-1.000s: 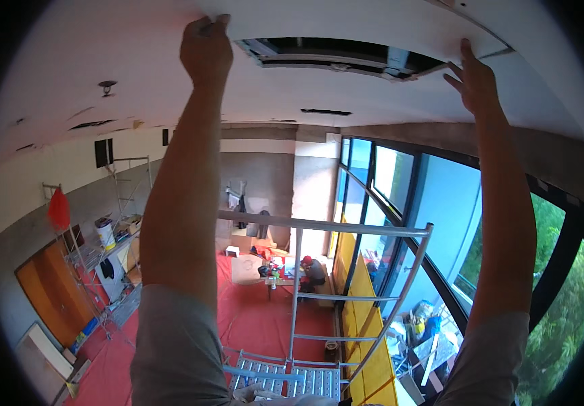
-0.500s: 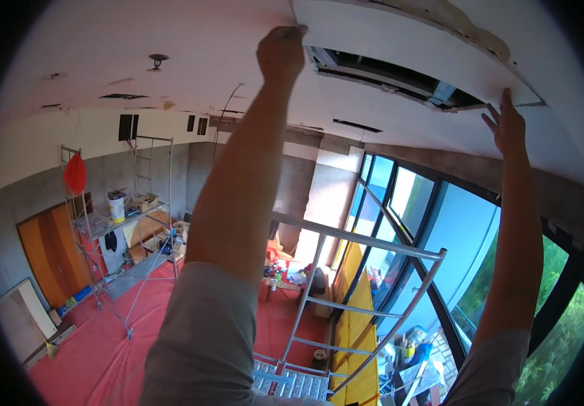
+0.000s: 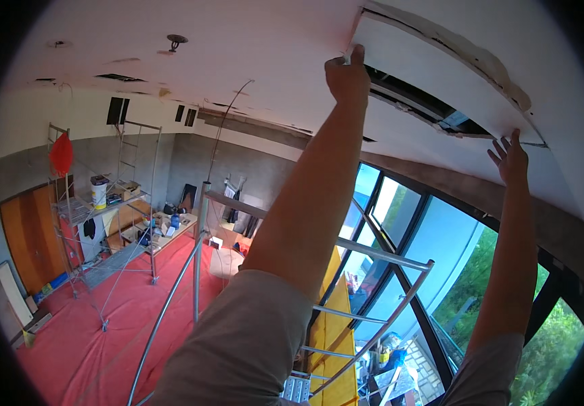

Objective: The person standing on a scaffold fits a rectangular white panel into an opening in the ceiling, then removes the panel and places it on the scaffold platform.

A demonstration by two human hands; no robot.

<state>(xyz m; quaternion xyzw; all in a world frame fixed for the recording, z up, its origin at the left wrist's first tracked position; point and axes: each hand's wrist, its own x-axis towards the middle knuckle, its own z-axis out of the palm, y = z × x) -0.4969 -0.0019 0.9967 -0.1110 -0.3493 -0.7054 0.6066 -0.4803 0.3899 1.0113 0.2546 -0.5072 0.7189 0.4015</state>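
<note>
Nearest are two bare forearms, with soft, wrinkled grey sleeves [image 3: 244, 338] pushed up to the elbows. The left hand [image 3: 348, 76] is at the left end of a white ceiling panel [image 3: 434, 68]; one digit is straight against it and the other fingers are bent. I cannot tell if they pinch the edge. The right hand [image 3: 512, 159] has its fingers spread apart, one tip touching the panel near its right corner, closed around nothing.

The panel is flat, smooth and long, and it lies overhead between the two hands. Along its far long edge runs a rough, beige patch [image 3: 481, 61] with a ragged outline. On its near side there is a dark, narrow opening [image 3: 434, 101] with chipped edges and a metal strip inside.

Below the arms stands a frame of round, dull metal tubes [image 3: 386, 254]. Behind it are yellow sheets [image 3: 336, 304] and big glass windows [image 3: 454, 230] in black frames.

Farther away, a wrinkled red covering [image 3: 136, 298] lies on the floor. On a thin-tubed scaffold [image 3: 105, 267] stands a white bucket [image 3: 99, 195] with a yellow-marked label, too small to read. Behind is a brown wooden door [image 3: 34, 230] with striped grain.
</note>
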